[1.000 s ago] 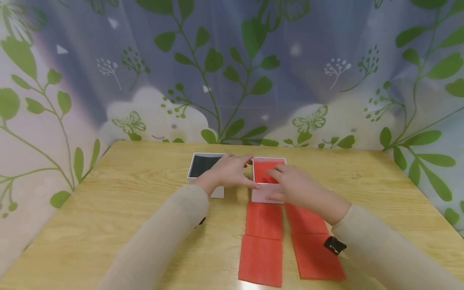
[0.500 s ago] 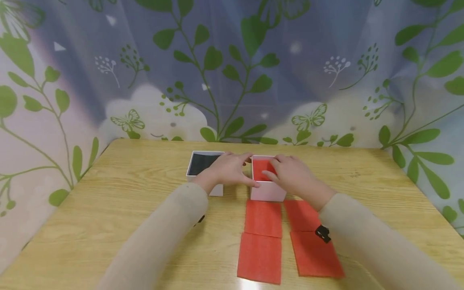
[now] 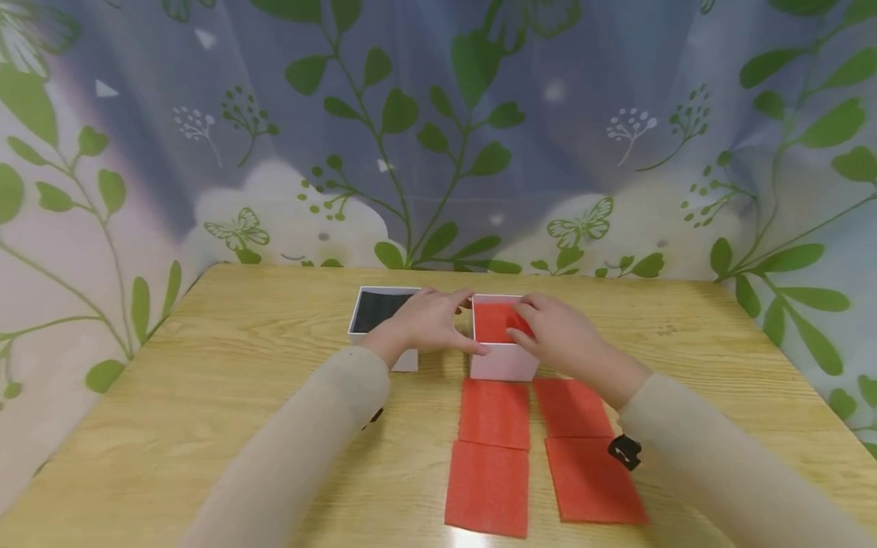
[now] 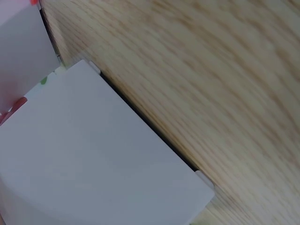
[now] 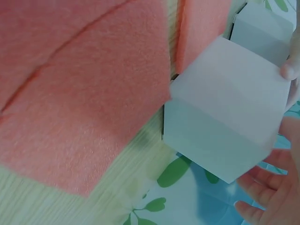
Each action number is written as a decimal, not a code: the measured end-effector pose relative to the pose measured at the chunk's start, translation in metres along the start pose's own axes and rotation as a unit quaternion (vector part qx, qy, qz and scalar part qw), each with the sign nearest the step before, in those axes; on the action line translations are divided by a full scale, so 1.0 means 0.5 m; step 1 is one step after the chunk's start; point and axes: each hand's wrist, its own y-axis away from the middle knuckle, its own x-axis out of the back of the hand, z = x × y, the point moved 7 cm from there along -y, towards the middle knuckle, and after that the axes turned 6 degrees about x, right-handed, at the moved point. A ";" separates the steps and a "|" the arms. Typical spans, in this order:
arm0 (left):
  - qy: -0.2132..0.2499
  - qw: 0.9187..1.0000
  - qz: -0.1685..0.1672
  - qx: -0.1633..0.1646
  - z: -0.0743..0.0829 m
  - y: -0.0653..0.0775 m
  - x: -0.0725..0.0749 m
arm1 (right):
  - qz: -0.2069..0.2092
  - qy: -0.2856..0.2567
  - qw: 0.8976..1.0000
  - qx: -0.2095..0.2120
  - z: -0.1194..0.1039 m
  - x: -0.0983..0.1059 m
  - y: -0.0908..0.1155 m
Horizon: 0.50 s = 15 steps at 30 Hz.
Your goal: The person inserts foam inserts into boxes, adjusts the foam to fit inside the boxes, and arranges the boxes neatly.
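Two white open-topped boxes stand side by side. The right box (image 3: pixel 503 361) contains red cloths (image 3: pixel 492 323), the left box (image 3: pixel 406 361) black cloth (image 3: pixel 377 310). My left hand (image 3: pixel 428 320) reaches over the left box and steadies the right box at its left side, thumb on the front wall and fingers at the back corner. My right hand (image 3: pixel 558 331) bends over the other side of that box, thumb and fingertips above the red cloths by the rim. In the right wrist view, the box wall (image 5: pixel 225 93) hides some fingertips, with no cloth showing between thumb and fingers.
Red cloths lie flat in two columns before the right box: a left column (image 3: pixel 486 487) and a slightly slanted right one (image 3: pixel 592 479), partly under my right forearm. The wooden table (image 3: pixel 226 380) ends at a leaf-patterned curtain (image 3: pixel 438 152).
My right hand has shifted from the front of the box, where fingers lay over the red cloth, to its right rim, thumb now inside. The left hand stays put on the box.
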 end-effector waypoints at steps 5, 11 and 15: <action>-0.002 1.000 0.001 0.001 -0.003 0.003 0.001 | -0.005 0.008 1.000 0.013 -0.012 0.008 0.019; -0.005 1.000 -0.008 -0.004 -0.001 0.003 -0.007 | 0.000 0.012 0.999 0.042 -0.025 0.011 0.050; -0.007 1.000 -0.007 -0.001 -0.001 0.000 -0.005 | 0.013 0.008 0.999 0.052 -0.027 0.018 0.066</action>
